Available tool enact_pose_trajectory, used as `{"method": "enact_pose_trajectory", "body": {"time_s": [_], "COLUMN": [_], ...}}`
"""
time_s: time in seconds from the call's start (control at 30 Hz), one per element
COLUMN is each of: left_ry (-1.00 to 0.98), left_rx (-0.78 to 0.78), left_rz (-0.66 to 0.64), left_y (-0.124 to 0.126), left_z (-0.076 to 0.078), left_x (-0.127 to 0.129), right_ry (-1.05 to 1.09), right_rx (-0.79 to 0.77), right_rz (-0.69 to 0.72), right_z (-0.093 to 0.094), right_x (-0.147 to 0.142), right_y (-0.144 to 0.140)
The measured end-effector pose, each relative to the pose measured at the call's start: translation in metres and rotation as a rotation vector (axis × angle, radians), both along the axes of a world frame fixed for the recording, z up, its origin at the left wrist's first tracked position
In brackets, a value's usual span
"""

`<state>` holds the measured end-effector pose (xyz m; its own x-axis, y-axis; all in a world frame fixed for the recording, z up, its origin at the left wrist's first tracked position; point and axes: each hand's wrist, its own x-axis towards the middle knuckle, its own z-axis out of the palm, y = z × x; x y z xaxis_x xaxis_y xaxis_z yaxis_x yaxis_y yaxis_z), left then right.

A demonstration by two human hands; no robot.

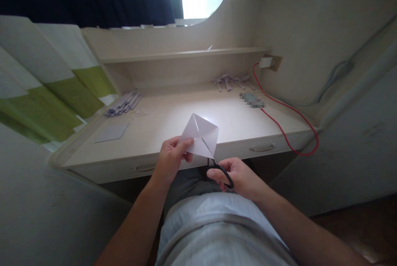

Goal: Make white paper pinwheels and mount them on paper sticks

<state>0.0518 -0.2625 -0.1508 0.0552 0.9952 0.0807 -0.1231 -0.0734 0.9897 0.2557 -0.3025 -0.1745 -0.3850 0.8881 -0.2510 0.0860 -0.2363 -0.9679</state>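
Note:
My left hand (175, 152) pinches a square of white paper (204, 131) by its left side, thumb on top. Slits run in from the paper's corners toward its middle. In my right hand (237, 175) is a pair of scissors (228, 179) with black handles, thumb and fingers in the loops. The blades point up at the paper's lowest corner and appear to touch it. Both hands are held in front of the desk's front edge, above my lap.
On the desk (167, 100) lie a stack of flat paper (111, 132), folded paper strips (125, 104), small pale scraps (138, 113) and paper pieces on sticks (228, 81). A red cable (279, 127) runs from a white charger (266, 62) to a blurred-out object (252, 100) and hangs over the edge.

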Motion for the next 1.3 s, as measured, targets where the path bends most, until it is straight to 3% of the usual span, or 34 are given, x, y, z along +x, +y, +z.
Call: {"method": "enact_pose_trajectory", "body": {"time_s": [0.43, 0.7, 1.03, 1.3], "left_ry": [0.039, 0.099, 0.094, 0.124], "left_rx": [0.033, 0.053, 0.048, 0.078], "left_rz": [0.031, 0.097, 0.118, 0.154], "left_y": [0.004, 0.004, 0.008, 0.013], "left_z": [-0.006, 0.003, -0.003, 0.001], "left_x": [-0.003, -0.006, -0.006, -0.006], "right_ry": [-0.005, -0.144, -0.185, -0.245], "right_rx": [0.02, 0.063, 0.066, 0.077], "right_rz": [0.007, 0.026, 0.044, 0.09], "right_z": [0.0, -0.009, -0.009, -0.008], "right_x": [0.002, 0.007, 0.009, 0.013], "right_y": [-0.001, 0.0, 0.003, 0.009]}}
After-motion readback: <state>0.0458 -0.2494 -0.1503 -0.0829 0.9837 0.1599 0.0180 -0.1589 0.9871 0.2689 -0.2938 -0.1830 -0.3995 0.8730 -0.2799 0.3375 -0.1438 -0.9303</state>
